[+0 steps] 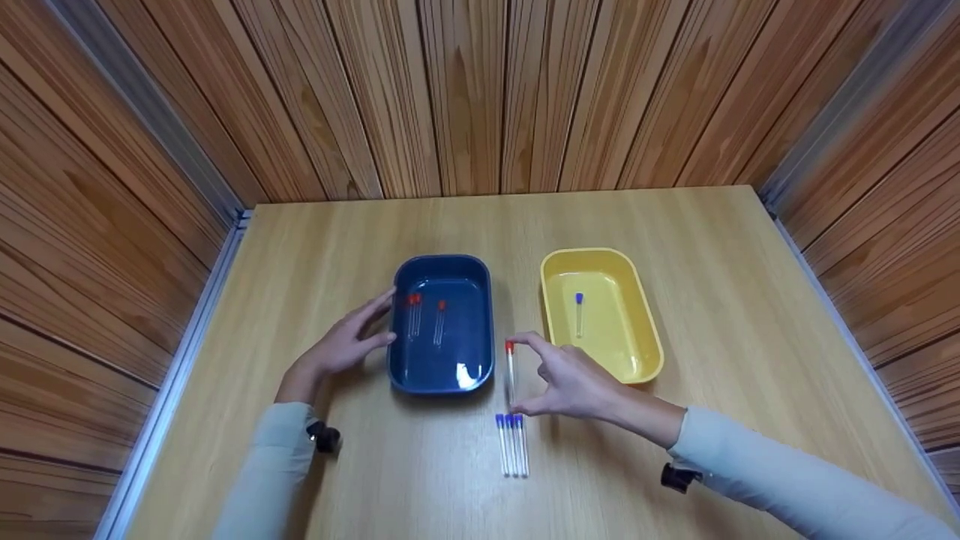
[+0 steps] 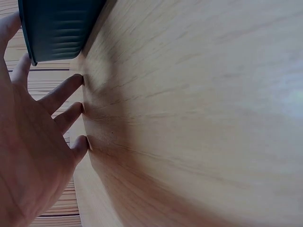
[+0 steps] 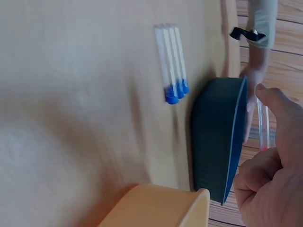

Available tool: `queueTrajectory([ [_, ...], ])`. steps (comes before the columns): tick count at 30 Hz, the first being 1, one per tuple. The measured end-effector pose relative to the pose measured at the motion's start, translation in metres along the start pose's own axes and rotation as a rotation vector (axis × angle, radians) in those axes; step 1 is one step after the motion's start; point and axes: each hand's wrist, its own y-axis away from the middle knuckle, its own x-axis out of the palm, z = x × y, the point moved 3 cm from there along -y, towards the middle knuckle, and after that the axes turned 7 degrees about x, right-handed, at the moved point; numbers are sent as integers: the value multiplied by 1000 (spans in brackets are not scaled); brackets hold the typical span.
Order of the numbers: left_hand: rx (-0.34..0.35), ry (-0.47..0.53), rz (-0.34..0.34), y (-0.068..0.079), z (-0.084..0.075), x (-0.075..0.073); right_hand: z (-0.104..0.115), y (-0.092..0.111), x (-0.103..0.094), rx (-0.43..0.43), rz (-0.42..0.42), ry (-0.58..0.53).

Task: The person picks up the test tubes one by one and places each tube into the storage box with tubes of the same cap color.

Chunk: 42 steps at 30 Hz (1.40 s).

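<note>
My right hand (image 1: 576, 382) pinches a clear test tube with a red cap (image 1: 511, 371) lengthwise, index finger at the cap end and thumb at the other end. In the right wrist view this tube (image 3: 263, 120) shows beside the blue tray, above the table. My left hand (image 1: 339, 345) rests at the left side of the blue tray (image 1: 442, 385), thumb and index finger at its rim. In the left wrist view the other fingers of the left hand (image 2: 38, 137) are spread, tips at the tabletop. Inside the blue tray lie several red-capped tubes (image 1: 440, 322).
A yellow tray (image 1: 652, 349) stands right of the blue one, with a blue-capped tube (image 1: 579, 313) in it. Several blue-capped tubes (image 1: 512, 446) lie side by side on the wooden table (image 1: 405, 480), nearer me than the trays. Wood-panelled walls (image 1: 465, 97) enclose the back and sides.
</note>
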Motion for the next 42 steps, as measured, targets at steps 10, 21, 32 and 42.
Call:
queueTrajectory([
  [10, 2, 20, 14, -1, 0, 1, 8, -23, -3, -91, 4, -149],
  [21, -24, 23, 25, 2, 1, -1, 16, -55, -6, -48, 37, -297],
  [32, -2, 17, 17, 1, 1, -1, 33, -86, -6, -60, 37, -383],
  [42, -10, 21, 6, -2, 1, 1, 48, -113, 0, -77, 57, -455],
])
